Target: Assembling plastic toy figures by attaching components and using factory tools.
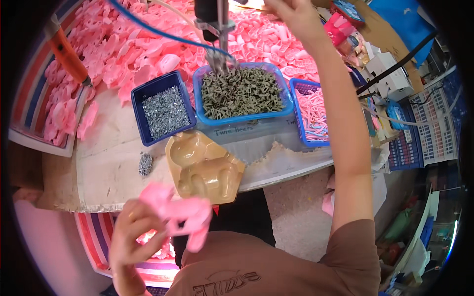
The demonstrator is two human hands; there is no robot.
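My left hand [133,234] is closed on a pink plastic toy shell [187,214], which looks like a four-legged animal's body. It holds the shell over my lap, in front of the table's near edge. A glossy tan, animal-shaped holder [212,175] lies at that edge just beyond, its hollows bare. Far ahead, my right arm stretches across the table, and my right hand [298,22] is at the upper rim above the heaped pink plastic parts [266,42]. Its fingertips are cut off, so what they hold or touch is hidden.
Small metal screws fill a dark blue tray [138,121]; some lie piled [145,164] on the table. A blue tub [284,114] holds grey-green plastic pieces under a metal machine head [217,19]. Beside it stands a basket [303,133] of thin pink pieces. An orange power screwdriver [69,54] hangs left.
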